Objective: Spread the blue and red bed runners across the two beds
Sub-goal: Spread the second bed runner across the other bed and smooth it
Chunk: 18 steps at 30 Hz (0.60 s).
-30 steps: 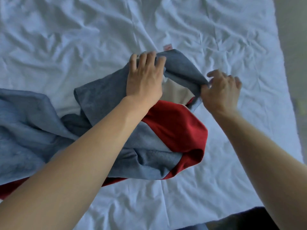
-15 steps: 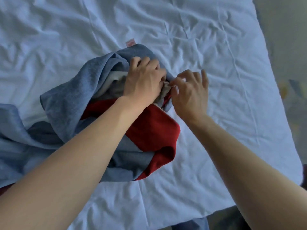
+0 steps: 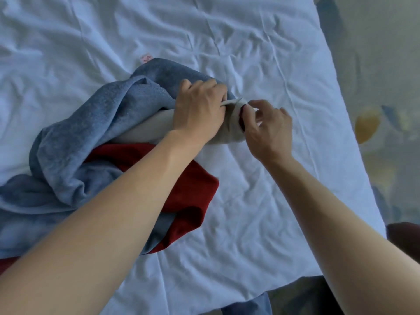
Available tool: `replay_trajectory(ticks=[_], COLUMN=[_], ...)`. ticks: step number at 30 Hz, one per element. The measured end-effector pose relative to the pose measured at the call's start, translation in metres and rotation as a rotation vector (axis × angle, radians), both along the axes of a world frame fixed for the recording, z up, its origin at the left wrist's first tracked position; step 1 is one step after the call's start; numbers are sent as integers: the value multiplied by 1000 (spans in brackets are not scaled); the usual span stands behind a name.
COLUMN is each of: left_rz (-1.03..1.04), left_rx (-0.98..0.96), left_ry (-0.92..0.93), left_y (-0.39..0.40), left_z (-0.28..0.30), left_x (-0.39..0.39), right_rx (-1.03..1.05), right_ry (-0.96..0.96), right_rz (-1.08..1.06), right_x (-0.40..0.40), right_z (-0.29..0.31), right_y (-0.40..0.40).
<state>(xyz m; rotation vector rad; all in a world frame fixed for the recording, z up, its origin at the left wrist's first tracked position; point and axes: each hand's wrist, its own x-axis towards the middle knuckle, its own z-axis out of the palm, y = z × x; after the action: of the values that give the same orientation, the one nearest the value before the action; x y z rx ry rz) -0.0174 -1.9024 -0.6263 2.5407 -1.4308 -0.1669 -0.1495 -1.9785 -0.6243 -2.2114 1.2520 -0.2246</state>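
I see the blue and red bed runner (image 3: 95,137) bunched in soft, nubbly folds on the wrinkled white sheet (image 3: 261,201), its pale lining rolled toward 3 o'clock. My left hand (image 3: 197,110) grips that roll; my right hand (image 3: 270,128) pinches its tip. Half a second ago both hands sat nearer the heap's middle. Bare sheet lies open from 12 to 5 o'clock, up to the bed's edge.

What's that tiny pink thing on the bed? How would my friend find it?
Start at the white bed sheet and find the bunched blue and red runner. At the far edge of its blue part lies the small pink tag. It is the only pink thing there.
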Motion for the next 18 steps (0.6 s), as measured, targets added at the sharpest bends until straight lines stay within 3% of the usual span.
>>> replay_trajectory(ticks=[4, 11, 18], left_rz=[-7, -8, -23], left_rx=[-5, 155, 110], left_ry=[24, -35, -38], left_y=[-11, 19, 0], left_z=[-3, -5, 7], left_x=[-19, -2, -28], right_rx=[-14, -180, -279], right_ry=[-67, 153, 102], right_rz=[15, -109, 243], right_x=[-7, -42, -25], right_z=[-3, -13, -7], right_y=[0, -48, -23])
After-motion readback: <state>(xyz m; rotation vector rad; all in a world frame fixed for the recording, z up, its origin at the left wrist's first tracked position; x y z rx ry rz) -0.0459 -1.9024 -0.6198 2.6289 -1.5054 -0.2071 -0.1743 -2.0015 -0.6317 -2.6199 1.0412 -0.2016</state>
